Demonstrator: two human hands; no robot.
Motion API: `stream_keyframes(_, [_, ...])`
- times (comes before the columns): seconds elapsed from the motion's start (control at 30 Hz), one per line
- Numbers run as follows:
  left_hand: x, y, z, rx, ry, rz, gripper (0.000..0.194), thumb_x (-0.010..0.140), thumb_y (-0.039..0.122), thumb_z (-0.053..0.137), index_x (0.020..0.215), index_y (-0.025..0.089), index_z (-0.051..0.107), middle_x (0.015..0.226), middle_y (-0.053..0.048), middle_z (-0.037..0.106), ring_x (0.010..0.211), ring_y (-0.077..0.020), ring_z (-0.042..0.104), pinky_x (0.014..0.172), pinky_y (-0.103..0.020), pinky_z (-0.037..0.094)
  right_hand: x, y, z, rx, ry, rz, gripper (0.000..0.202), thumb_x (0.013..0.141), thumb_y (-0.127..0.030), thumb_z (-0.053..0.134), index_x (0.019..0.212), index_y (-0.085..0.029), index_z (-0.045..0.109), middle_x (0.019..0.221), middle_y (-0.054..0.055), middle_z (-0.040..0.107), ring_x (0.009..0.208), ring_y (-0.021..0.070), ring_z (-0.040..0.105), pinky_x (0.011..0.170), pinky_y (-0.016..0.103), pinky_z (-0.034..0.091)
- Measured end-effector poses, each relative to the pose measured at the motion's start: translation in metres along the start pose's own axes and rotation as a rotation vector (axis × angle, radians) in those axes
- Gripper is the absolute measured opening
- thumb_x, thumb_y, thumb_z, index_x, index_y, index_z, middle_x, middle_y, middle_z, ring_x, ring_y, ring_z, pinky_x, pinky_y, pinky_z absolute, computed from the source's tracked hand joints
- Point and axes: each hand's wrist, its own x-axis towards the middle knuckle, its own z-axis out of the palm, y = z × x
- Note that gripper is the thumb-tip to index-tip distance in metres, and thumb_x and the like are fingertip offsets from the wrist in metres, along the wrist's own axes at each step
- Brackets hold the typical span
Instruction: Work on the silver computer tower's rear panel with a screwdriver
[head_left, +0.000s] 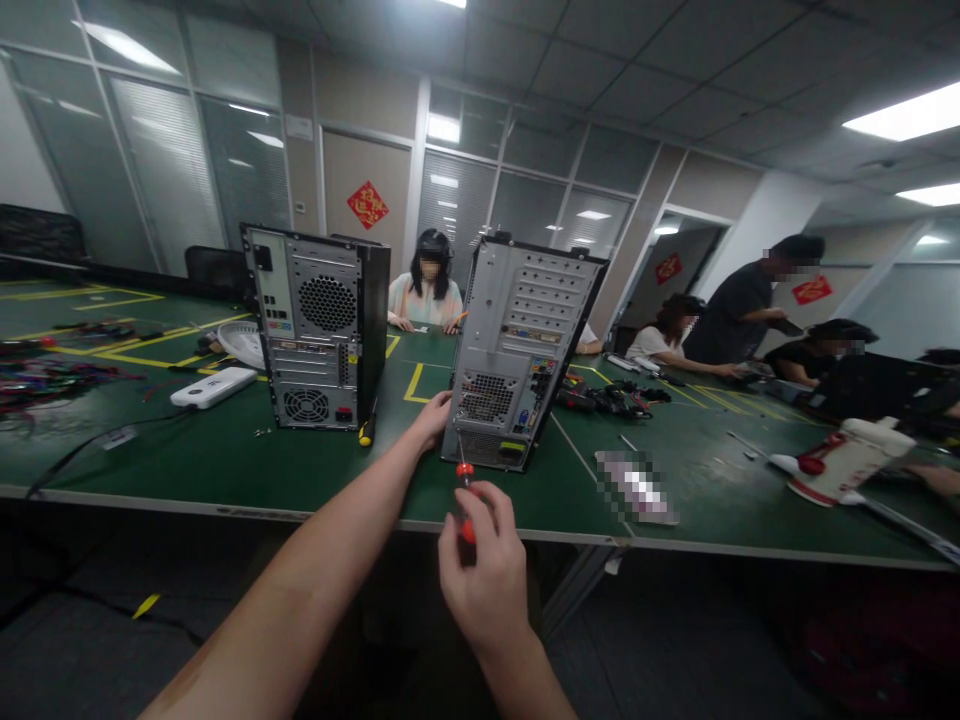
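A computer case (499, 340) stands upright on the green table, its silver rear panel facing me. Against its lower left side rests my left hand (433, 420), the fingertips hidden behind the edge. My right hand (484, 550) grips a red-handled screwdriver (466, 472), whose shaft points up at the lower left of the rear panel. Whether the tip touches a screw is too small to tell. To the left stands a second case (311, 330), also upright with its back to me. A yellow and black screwdriver (367, 431) lies at its lower right corner.
The table's (300, 478) front edge runs before me. On the left are a white power strip (214, 387), a white basket (241, 342) and tangled cables (56, 385). A blurred flat item (637, 488) and a white-and-red device (851, 460) lie right. Several people are around the table.
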Motion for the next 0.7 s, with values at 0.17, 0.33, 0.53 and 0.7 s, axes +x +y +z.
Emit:
stream_keyframes(0.17, [-0.003, 0.004, 0.003, -0.029, 0.029, -0.027, 0.043, 0.076, 0.038, 0.081, 0.110, 0.015, 0.067, 0.092, -0.008, 0.075, 0.083, -0.0176, 0.070, 0.079, -0.030, 0.055, -0.002, 0.006, -0.010, 0.011, -0.029, -0.053, 0.045, 0.097, -0.017, 0.054, 0.142, -0.019, 0.053, 0.133, 0.015, 0.060, 0.119, 0.0225, 0.063, 0.094, 0.033, 0.058])
stream_keyframes(0.33, [-0.005, 0.005, 0.005, -0.044, 0.031, -0.031, 0.042, 0.075, 0.037, 0.082, 0.109, 0.016, 0.067, 0.096, -0.007, 0.075, 0.082, -0.0167, 0.070, 0.076, -0.028, 0.055, -0.007, 0.015, -0.008, 0.001, 0.097, -0.023, 0.033, 0.091, -0.028, 0.069, 0.122, -0.017, 0.064, 0.113, 0.013, 0.068, 0.101, 0.0221, 0.070, 0.085, 0.032, 0.060])
stream_keyframes(0.53, [-0.006, 0.006, 0.003, -0.030, 0.002, -0.034, 0.044, 0.074, 0.038, 0.082, 0.109, 0.016, 0.067, 0.098, -0.008, 0.074, 0.082, -0.0166, 0.069, 0.076, -0.029, 0.055, -0.007, 0.012, -0.004, 0.034, 0.022, 0.006, 0.017, 0.094, -0.023, 0.063, 0.111, -0.018, 0.067, 0.117, 0.012, 0.067, 0.101, 0.0203, 0.070, 0.086, 0.031, 0.060])
stream_keyframes(0.7, [-0.004, 0.004, 0.001, -0.021, -0.024, -0.013, 0.049, 0.075, 0.041, 0.081, 0.115, 0.016, 0.066, 0.100, -0.009, 0.074, 0.085, -0.0180, 0.069, 0.080, -0.032, 0.055, -0.004, 0.003, -0.020, 0.126, -0.157, 0.035, 0.037, 0.093, -0.017, 0.057, 0.130, -0.020, 0.062, 0.136, 0.013, 0.059, 0.123, 0.0229, 0.062, 0.104, 0.036, 0.053])
